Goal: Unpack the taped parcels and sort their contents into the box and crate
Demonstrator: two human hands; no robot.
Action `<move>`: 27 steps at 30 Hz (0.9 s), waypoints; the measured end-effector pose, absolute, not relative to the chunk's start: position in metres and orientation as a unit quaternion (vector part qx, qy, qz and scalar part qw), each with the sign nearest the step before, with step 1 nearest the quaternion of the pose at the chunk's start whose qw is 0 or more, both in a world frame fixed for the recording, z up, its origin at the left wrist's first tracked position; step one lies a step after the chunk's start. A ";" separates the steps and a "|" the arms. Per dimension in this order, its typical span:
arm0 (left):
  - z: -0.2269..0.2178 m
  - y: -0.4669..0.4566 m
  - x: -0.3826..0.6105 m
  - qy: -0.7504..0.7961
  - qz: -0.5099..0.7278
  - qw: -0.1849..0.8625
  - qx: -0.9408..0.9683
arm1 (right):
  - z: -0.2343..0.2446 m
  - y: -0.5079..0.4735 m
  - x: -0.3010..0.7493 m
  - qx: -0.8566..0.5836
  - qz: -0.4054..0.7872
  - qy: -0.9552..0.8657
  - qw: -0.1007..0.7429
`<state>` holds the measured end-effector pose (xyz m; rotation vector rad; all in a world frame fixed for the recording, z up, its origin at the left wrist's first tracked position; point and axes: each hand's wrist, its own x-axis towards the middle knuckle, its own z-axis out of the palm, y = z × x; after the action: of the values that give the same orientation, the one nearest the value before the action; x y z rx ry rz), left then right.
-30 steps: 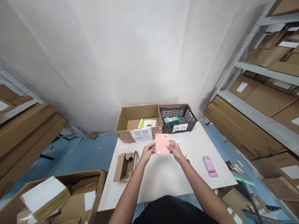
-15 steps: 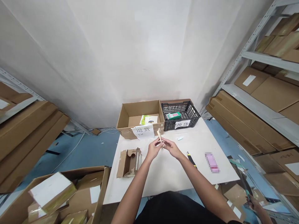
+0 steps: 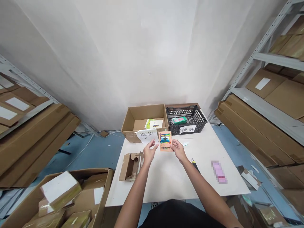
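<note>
My right hand (image 3: 178, 150) pinches the right edge of a flat orange picture card (image 3: 165, 146). Its face, turned toward me, has a rainbow-bordered blue picture above a dark patterned strip; whether it is a single card or a thin booklet, I cannot tell. Just left of it, my left hand (image 3: 149, 151) is apart from the card, thumb and fingers separated. Behind the card stand a cardboard box (image 3: 127, 134) with a paper sign (image 3: 147, 135) and white-green printed items (image 3: 155, 124) inside, and a black plastic crate (image 3: 175, 129) containing a green package (image 3: 180, 120).
An opened small carton (image 3: 124, 167) lies on the white table (image 3: 163, 186) at left. At right are a utility knife (image 3: 195, 165) and a blurred pink item (image 3: 218, 172). A large box of parcels (image 3: 108, 183) stands at lower left; shelves (image 3: 280, 63) hold cartons.
The card has turned from edge-on to face me. My left hand has let go and moved left, while my right hand keeps hold. The head view has shifted slightly.
</note>
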<state>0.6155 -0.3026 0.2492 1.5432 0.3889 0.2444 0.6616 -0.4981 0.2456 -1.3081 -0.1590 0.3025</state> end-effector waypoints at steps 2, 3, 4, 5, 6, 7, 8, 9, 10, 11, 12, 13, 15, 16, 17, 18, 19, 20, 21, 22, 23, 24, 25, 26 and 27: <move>0.249 -0.319 0.617 0.138 0.093 0.686 0.708 | 0.245 -0.499 0.662 -0.614 0.148 -0.128 0.765; 0.249 -0.327 0.619 0.114 0.075 0.695 0.706 | 0.243 -0.500 0.663 -0.617 0.159 -0.160 0.754; 0.249 -0.333 0.620 0.098 0.063 0.705 0.699 | 0.241 -0.501 0.665 -0.620 0.168 -0.187 0.743; 0.249 -0.338 0.621 0.094 0.062 0.714 0.691 | 0.237 -0.502 0.669 -0.625 0.168 -0.197 0.736; 0.249 -0.340 0.622 0.101 0.066 0.723 0.680 | 0.233 -0.505 0.673 -0.636 0.157 -0.186 0.732; 0.250 -0.341 0.623 0.113 0.072 0.735 0.665 | 0.229 -0.507 0.679 -0.653 0.136 -0.158 0.729; 0.250 -0.339 0.624 0.125 0.075 0.748 0.648 | 0.225 -0.510 0.685 -0.670 0.113 -0.119 0.724; 0.251 -0.336 0.624 0.135 0.073 0.762 0.629 | 0.222 -0.512 0.691 -0.682 0.098 -0.082 0.720; 0.252 -0.333 0.624 0.142 0.070 0.774 0.613 | 0.219 -0.513 0.697 -0.687 0.094 -0.057 0.719; 0.253 -0.328 0.624 0.149 0.068 0.783 0.601 | 0.218 -0.513 0.702 -0.682 0.104 -0.049 0.723; 0.253 -0.323 0.625 0.158 0.070 0.785 0.594 | 0.217 -0.512 0.707 -0.668 0.121 -0.053 0.733; 0.253 -0.318 0.627 0.170 0.077 0.783 0.593 | 0.217 -0.509 0.712 -0.648 0.136 -0.063 0.746; 0.254 -0.306 0.635 0.194 0.097 0.772 0.598 | 0.219 -0.500 0.723 -0.617 0.143 -0.078 0.770; 0.254 -0.300 0.643 0.202 0.105 0.767 0.600 | 0.221 -0.493 0.730 -0.610 0.136 -0.078 0.777; 0.254 -0.294 0.653 0.204 0.110 0.764 0.602 | 0.224 -0.485 0.739 -0.608 0.127 -0.077 0.780; 0.256 -0.287 0.666 0.202 0.114 0.762 0.604 | 0.227 -0.477 0.749 -0.610 0.117 -0.076 0.780; 0.258 -0.280 0.682 0.196 0.116 0.763 0.605 | 0.232 -0.468 0.762 -0.614 0.105 -0.075 0.779; 0.261 -0.274 0.699 0.188 0.120 0.763 0.606 | 0.237 -0.459 0.777 -0.619 0.091 -0.075 0.776; 0.265 -0.268 0.718 0.177 0.125 0.763 0.609 | 0.242 -0.450 0.793 -0.627 0.075 -0.074 0.772; 0.270 -0.261 0.736 0.168 0.133 0.758 0.616 | 0.247 -0.442 0.810 -0.640 0.054 -0.069 0.764; 0.274 -0.256 0.754 0.161 0.143 0.750 0.625 | 0.251 -0.435 0.825 -0.658 0.031 -0.057 0.750; 0.277 -0.250 0.769 0.159 0.154 0.736 0.640 | 0.254 -0.430 0.839 -0.681 0.008 -0.037 0.731; 0.279 -0.244 0.781 0.159 0.164 0.718 0.658 | 0.254 -0.426 0.851 -0.707 -0.014 -0.012 0.707; 0.279 -0.239 0.789 0.159 0.172 0.696 0.679 | 0.252 -0.425 0.858 -0.733 -0.031 0.010 0.680; 0.276 -0.233 0.793 0.158 0.179 0.674 0.699 | 0.248 -0.426 0.861 -0.754 -0.043 0.024 0.655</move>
<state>0.7930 -0.2330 0.2761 1.5744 0.3553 0.4034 0.8607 -0.4257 0.2480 -1.7085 0.0546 -0.0977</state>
